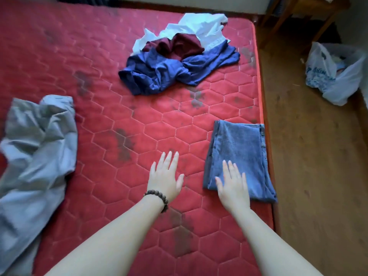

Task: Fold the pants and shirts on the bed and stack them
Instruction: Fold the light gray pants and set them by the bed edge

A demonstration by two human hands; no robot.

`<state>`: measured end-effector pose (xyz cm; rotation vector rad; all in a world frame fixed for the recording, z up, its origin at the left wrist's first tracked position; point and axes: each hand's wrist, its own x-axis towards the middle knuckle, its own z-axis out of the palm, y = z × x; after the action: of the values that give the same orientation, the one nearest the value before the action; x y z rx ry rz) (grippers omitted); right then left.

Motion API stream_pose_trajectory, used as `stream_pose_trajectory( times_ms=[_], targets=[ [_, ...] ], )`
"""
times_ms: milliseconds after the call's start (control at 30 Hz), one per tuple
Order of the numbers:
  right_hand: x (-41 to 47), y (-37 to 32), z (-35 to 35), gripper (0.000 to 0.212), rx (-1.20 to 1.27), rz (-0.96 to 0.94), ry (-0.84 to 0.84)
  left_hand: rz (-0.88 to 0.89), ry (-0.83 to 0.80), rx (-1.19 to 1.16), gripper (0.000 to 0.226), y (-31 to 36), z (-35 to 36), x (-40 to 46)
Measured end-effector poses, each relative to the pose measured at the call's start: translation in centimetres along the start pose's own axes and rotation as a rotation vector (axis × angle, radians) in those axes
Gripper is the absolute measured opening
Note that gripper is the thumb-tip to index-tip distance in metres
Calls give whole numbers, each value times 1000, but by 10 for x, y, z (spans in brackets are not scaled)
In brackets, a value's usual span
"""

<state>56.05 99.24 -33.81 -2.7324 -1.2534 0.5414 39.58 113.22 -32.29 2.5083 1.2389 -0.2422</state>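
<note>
Hands out over the bed (99, 56), one pair of pants folded

Right hand (232, 186) lies flat, grip wide, on the folded jeans (243, 152) by the bed's right edge; left hand (165, 176) hovers, grip wide; grey garment (37, 148) crumpled at left, unfolded pile (179, 56) further back

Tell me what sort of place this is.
Most likely a bedroom in a home: a bare red mattress with loose clothes and folded jeans on it, a wooden floor beside it, and a plastic bag on that floor.
</note>
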Motion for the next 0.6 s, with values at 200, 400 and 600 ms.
stream_pose_trajectory(
  times_ms=[200,400,600],
  targets=[
    [-32,-164,-44,54,104,-179,50,-130,66,11,68,-127,-99,-63],
    [-44,-335,-17,53,166,-227,63,-237,121,-94,68,-291,-142,-92],
    [-62,-490,46,53,159,-186,-43,-289,0,-133,68,-453,-153,-120]
  ],
)
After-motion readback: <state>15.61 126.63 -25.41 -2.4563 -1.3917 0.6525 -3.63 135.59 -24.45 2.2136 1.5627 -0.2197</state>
